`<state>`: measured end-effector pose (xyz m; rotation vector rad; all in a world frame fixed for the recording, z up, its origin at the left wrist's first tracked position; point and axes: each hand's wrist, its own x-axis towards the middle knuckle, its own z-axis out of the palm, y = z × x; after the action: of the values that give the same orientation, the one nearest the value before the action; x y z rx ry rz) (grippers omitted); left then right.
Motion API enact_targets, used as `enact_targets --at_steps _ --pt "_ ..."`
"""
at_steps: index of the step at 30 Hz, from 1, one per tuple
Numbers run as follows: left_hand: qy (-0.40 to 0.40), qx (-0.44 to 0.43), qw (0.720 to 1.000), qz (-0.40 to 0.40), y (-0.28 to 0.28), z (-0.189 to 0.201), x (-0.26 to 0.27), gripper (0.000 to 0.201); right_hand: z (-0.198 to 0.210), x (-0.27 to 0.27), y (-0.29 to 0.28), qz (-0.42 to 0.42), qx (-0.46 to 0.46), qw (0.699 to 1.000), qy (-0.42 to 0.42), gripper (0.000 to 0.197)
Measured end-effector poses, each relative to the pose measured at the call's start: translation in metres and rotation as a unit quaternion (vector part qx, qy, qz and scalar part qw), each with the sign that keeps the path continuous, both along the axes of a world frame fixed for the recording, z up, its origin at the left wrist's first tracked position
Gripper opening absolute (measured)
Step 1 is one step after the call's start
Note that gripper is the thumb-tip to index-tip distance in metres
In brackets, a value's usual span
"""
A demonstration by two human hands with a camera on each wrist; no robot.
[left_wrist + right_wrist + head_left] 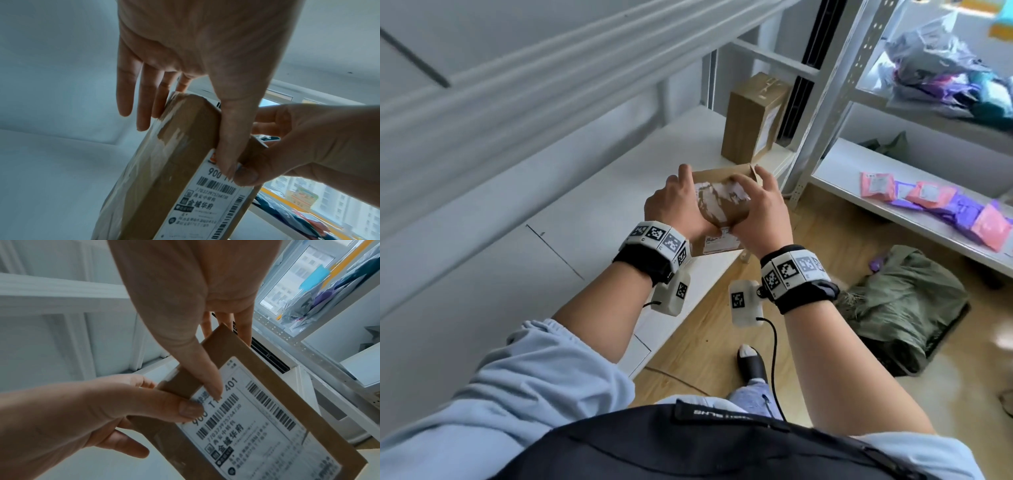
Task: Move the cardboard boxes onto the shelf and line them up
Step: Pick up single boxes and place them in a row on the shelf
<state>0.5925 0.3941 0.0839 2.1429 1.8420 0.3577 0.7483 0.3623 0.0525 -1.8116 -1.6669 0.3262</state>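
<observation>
A brown cardboard box [722, 202] with a torn white patch on top and a printed shipping label is held in the air over the front edge of the white shelf board [619, 205]. My left hand [681, 202] grips its left side and my right hand [760, 205] its right side. In the left wrist view the left thumb [226, 154] presses the box's [180, 170] label face, with the fingers along the taped side. In the right wrist view both thumbs pinch the box's [267, 418] label corner. A second cardboard box [753, 120] stands upright at the shelf's far right end.
An upper shelf board [517, 68] hangs over the white shelf. To the right stands a metal rack [835, 96] with pink and purple packets [935, 202] and plastic bags [945, 68]. A green bag [904, 308] lies on the wooden floor by my slippered foot [751, 363].
</observation>
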Motion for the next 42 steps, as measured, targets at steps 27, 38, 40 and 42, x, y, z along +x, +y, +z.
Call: enact_targets --at_steps 27,38,40,42 --pt "0.049 -0.038 0.973 0.223 0.189 -0.039 0.157 0.108 -0.042 0.136 0.248 0.159 -0.029 0.987 0.015 0.077" --pt "0.039 -0.053 0.974 0.218 0.118 -0.027 0.125 0.126 -0.015 0.121 0.193 0.131 0.020 0.991 -0.016 0.079" --pt "0.046 -0.054 0.973 0.222 0.101 -0.026 0.113 0.125 -0.009 0.112 0.179 0.123 0.041 0.991 -0.018 0.068" --pt "0.047 -0.048 0.970 0.234 0.075 -0.025 0.092 0.123 -0.005 0.093 0.156 0.125 0.071 0.989 -0.022 0.057"
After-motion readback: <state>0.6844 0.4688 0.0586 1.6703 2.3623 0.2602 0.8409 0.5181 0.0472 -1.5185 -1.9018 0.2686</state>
